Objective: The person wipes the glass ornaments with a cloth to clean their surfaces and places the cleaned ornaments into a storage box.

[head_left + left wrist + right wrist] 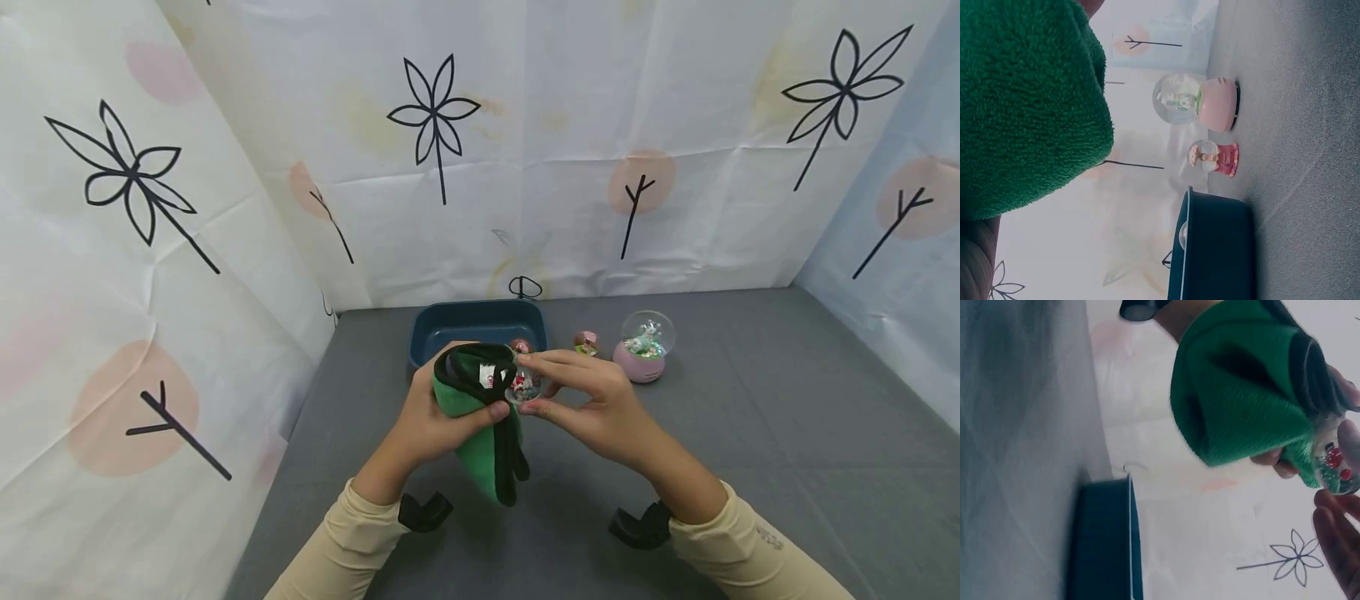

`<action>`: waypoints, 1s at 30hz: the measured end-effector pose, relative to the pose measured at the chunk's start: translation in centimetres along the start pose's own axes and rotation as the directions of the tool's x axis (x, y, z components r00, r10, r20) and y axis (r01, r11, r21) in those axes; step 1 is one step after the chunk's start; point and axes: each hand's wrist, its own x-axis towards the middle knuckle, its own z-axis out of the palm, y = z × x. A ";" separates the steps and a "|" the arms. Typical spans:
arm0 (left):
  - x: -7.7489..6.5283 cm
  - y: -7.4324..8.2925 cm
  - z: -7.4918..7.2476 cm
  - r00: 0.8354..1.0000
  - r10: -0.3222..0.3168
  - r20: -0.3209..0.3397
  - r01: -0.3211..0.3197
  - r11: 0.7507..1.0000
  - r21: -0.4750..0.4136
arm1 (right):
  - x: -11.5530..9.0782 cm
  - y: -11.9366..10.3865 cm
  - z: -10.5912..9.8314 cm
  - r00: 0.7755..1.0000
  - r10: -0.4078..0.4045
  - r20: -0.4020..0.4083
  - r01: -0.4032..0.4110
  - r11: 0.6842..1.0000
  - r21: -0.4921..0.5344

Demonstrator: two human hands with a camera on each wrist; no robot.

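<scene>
The small globe (524, 387) touches the green cloth (480, 457) between the left hand (430, 423), gripping the cloth, and the right hand (600, 404), angled inward, pinching the globe.

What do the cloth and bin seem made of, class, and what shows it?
Cloth: matt fabric, perhaps microfibre or terry; its surface shows short, fuzzy pile. Bin: probably smooth plastic, low sheen; even blue colour, rounded corners, thin rim.

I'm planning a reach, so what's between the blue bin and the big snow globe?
A small snow globe stands between the blue bin and big snow globe, clearest in the left wrist view.
</scene>
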 end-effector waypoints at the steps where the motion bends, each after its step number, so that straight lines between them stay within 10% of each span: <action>1: 0.0 0.0 0.0 1.000 0.006 0.003 -0.006 1.000 -0.001 | 0.1 0.1 0.0 0.999 -0.038 -0.012 0.038 0.999 -0.005; 6: 0.0 0.1 0.0 1.000 0.013 0.002 -0.013 1.000 -0.014 | 0.2 0.1 0.0 0.996 -0.085 -0.021 0.085 0.996 -0.008; 10: -0.1 0.1 0.1 1.000 0.016 -0.006 -0.016 0.999 -0.032 | -0.2 -0.1 -0.4 0.994 0.110 0.029 -0.112 0.988 0.102; 17: -0.1 0.3 0.3 1.000 0.017 -0.015 -0.017 1.000 -0.012 | -0.1 -0.3 -1.0 0.875 0.442 0.196 -0.481 0.838 0.257; 30: -0.1 0.1 0.3 1.000 -0.013 -0.025 0.012 0.999 -0.033 | 0.2 -0.8 -0.9 0.866 0.465 0.183 -0.498 0.838 0.222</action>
